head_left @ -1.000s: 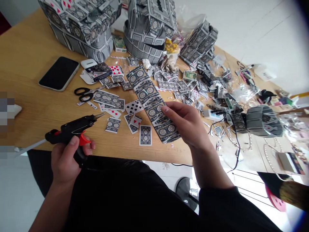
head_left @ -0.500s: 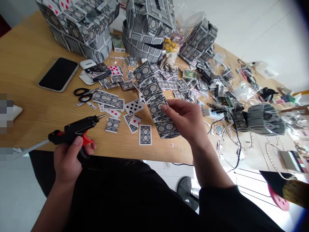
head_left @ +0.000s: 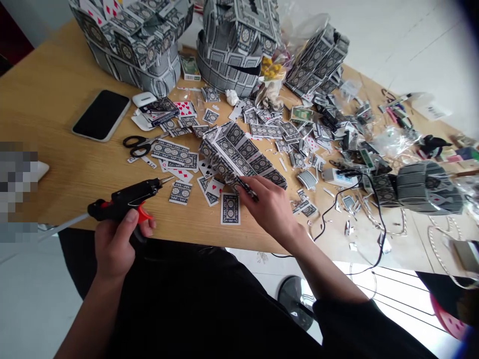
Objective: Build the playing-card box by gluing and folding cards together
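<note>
My left hand (head_left: 118, 244) is wrapped round the handle of a black glue gun (head_left: 130, 197) with an orange trigger. The gun's metal nozzle points right, over the table's front edge area. In my right hand (head_left: 267, 204) is the near edge of a long folded piece made of patterned playing cards (head_left: 243, 154). Its inner side faces up. Under and beside it lie loose cards, among them a face-down card (head_left: 230, 208) and a square card piece (head_left: 180, 192).
Black scissors (head_left: 138, 145) and a phone (head_left: 102, 115) lie at the left. Large card-built models (head_left: 142, 45) stand at the back. Card scraps, plastic bags and a black cable (head_left: 377, 209) spread over the table's right side.
The card piece has turned from its flat patterned side to show its folded inside, and my right hand has shifted left and lower on it. The view has shifted slightly.
</note>
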### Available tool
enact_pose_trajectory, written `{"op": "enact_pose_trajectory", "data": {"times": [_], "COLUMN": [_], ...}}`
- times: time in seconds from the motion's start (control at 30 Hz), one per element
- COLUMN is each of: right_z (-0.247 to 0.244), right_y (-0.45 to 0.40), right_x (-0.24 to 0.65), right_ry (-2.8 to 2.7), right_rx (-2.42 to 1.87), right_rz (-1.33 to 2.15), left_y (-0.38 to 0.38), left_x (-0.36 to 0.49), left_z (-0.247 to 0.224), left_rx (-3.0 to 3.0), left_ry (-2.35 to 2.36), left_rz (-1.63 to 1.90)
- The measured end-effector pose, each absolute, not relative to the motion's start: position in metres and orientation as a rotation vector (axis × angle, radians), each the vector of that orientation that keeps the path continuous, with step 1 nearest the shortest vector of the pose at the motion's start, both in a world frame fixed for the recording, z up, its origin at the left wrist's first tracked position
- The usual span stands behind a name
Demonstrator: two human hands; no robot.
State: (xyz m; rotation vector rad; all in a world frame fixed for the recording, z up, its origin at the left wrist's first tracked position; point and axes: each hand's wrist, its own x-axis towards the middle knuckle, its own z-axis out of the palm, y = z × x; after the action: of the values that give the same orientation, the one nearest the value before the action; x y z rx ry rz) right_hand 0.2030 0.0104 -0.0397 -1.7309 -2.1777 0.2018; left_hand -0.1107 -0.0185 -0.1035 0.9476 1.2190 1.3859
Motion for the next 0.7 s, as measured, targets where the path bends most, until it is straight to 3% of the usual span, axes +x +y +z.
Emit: {"op": "enact_pose_trajectory", "data": {"times": [0.7], "right_z": [-0.014], "right_y": [0.028], "right_x": [0.227], "right_ry": [-2.053], "right_rx": [-1.662], "right_rz": [0.017], "left_y": [-0.018], "left_x": [-0.117], "left_z": [-0.108], "left_rx": [0.921], "left_ry": [1.206], "left_rz": [1.338]}}
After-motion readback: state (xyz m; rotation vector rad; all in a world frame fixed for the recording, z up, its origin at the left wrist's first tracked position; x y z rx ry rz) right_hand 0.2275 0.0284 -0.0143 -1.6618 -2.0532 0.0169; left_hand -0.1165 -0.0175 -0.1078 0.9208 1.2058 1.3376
